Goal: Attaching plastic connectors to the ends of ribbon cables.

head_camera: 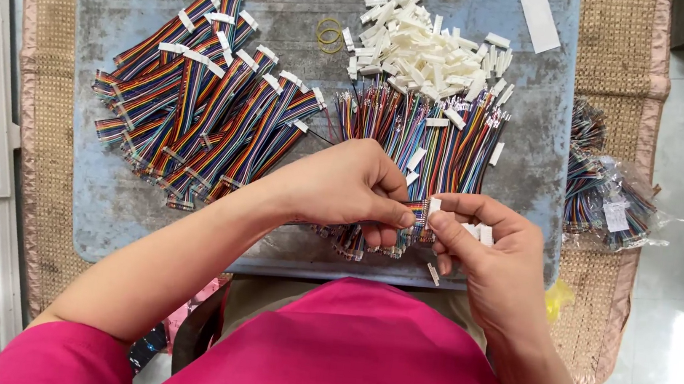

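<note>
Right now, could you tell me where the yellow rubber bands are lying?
In the head view, the yellow rubber bands lie on the grey board, top centre, just left of the white connector pile.

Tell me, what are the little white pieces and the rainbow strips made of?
The white connector housings look like moulded plastic: matte, stiff, all alike. The rainbow ribbon cables seem to be thin wires in coloured plastic coating, bendy and slightly shiny; metal inside can't be seen.

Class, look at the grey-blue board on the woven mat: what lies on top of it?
On the board lie finished rainbow cables, loose wires, white connectors and yellow rubber bands. The hands cover part of the wires.
</note>
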